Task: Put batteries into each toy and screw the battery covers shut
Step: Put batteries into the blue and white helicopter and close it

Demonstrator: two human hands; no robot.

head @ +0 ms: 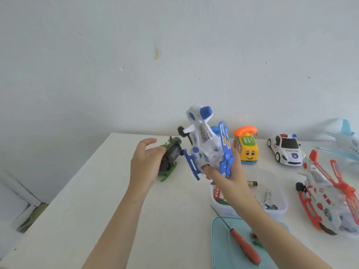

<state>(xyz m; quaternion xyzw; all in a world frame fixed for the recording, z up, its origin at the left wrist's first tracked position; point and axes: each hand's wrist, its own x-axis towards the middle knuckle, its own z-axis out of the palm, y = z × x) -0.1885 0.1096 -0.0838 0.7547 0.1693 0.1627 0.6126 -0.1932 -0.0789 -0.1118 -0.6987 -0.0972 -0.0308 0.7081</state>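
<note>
My right hand [223, 176] grips a white and blue toy helicopter [207, 146] by its body and holds it above the table, tail pointing up. My left hand [144, 162] reaches to a dark green toy helicopter [169, 158] lying on the table, fingers around its near side. A red-handled screwdriver [240, 241] lies on a light blue lid [223, 249]. Loose batteries [269, 197] lie in a clear plastic tub [279, 210] behind my right forearm.
On the white table [97, 191] stand a yellow toy phone car [246, 148], a white police car [285, 151], a red and white helicopter [326, 199] and a pale blue plane [343, 140] at the right edge. A small green piece [256, 240] lies on the lid.
</note>
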